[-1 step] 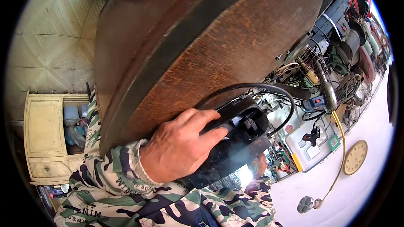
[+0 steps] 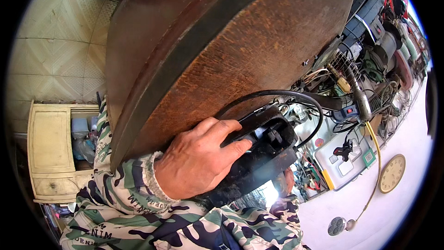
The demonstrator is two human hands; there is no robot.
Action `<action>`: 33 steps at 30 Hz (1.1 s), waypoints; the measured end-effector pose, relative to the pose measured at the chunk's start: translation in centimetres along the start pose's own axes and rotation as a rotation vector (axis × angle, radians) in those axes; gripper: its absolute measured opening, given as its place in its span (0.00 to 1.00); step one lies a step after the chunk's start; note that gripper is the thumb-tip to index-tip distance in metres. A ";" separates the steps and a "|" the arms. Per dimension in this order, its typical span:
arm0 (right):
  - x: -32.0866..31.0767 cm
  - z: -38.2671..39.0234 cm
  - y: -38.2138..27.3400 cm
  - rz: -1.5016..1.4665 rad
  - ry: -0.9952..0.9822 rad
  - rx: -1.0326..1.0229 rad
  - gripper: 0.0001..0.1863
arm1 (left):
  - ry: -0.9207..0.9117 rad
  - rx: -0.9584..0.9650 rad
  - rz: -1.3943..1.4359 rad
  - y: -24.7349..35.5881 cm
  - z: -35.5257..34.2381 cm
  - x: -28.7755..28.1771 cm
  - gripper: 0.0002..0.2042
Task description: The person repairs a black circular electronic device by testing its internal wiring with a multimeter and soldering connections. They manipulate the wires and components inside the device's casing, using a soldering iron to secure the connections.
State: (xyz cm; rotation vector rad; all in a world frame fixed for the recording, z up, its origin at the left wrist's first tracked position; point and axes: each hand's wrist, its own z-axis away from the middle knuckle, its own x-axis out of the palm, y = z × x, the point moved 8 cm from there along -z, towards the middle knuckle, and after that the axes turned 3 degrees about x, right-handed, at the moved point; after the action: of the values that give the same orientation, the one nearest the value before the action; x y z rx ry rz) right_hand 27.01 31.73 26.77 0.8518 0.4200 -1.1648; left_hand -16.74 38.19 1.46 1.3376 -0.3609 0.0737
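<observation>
A long black housing [image 2: 259, 169] with an open top lies at the table's near edge. Inside its opening is a dark block-like part [image 2: 275, 134], and a thick black cable [image 2: 289, 92] arches over the far side. My left hand [image 2: 196, 159] is closed on the housing, palm down, its thumb and forefinger reaching into the opening. A small pale, shiny patch shows beside the fingertips; I cannot make out what it is. My right hand [image 2: 288, 181] is mostly hidden behind the housing's right end, and its fingers do not show.
A worn brown wooden table [image 2: 240, 65] with a dark edge band fills the middle. To the right stand a cluttered bench with wires, a clear plastic tray [image 2: 340, 162] and a wire basket [image 2: 344, 65]. A round clock [image 2: 392, 173] hangs on the wall. A cream cabinet [image 2: 51, 139] stands left.
</observation>
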 end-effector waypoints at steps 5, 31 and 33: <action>0.4 -0.8 1.2 -0.012 0.048 -0.062 0.27 | -0.057 0.006 -0.114 0.9 -1.0 0.4 0.09; -0.1 -0.3 2.2 -0.096 0.249 -0.228 0.17 | -0.454 -0.075 -0.264 0.4 -3.6 3.2 0.10; 0.7 0.0 3.1 -0.047 0.289 -0.253 0.16 | -0.449 -0.112 -0.246 0.0 -3.7 3.2 0.09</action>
State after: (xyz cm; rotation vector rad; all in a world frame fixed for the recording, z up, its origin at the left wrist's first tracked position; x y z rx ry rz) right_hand 30.10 31.78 27.43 0.7922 0.8110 -1.0072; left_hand -12.96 41.26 1.72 1.2720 -0.5656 -0.4529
